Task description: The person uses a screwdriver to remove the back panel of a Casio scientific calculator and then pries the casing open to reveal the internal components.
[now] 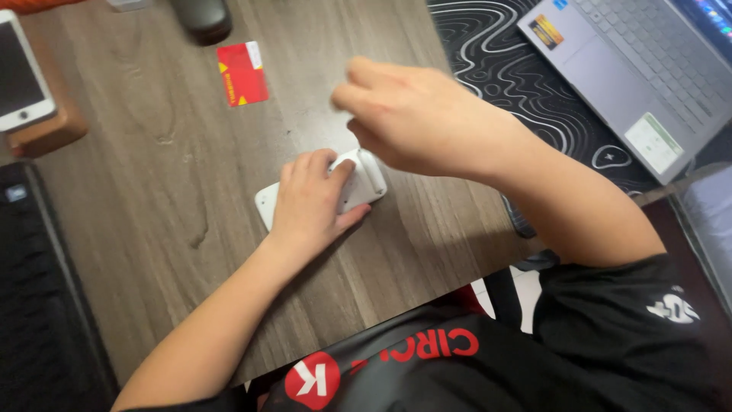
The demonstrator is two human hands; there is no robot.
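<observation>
far left edge: dark keyboard [38,305] along the table's left side, partly out of frame
top left: white phone [21,72], screen dark, lying on a brown wooden block [53,130]
top edge: dark rounded object [202,19], cut off by the frame, can't tell what it is
upper middle: red card [242,74] with yellow corners, flat on the table, well apart from both hands
surface: grey-brown wood-grain table [152,198]
left hand: left hand [311,200] palm down, fingers curled over the white device, pressing it to the table
device: small white device [358,183], rounded rectangle, flat on the table near centre, mostly covered by the left hand; one end shows by the wrist, the other pokes out past the fingertips
right hand: right hand [415,118] raised just above the device's right end, fingers bunched, thumb against fingertips; motion-blurred, can't tell if it pinches anything
right of table: black desk mat [496,69] with white wavy lines
top right: silver laptop [633,69], open, on the mat, keyboard and touchpad showing, stickers on the palm rest
bottom: black shirt [473,366] with red and white print
</observation>
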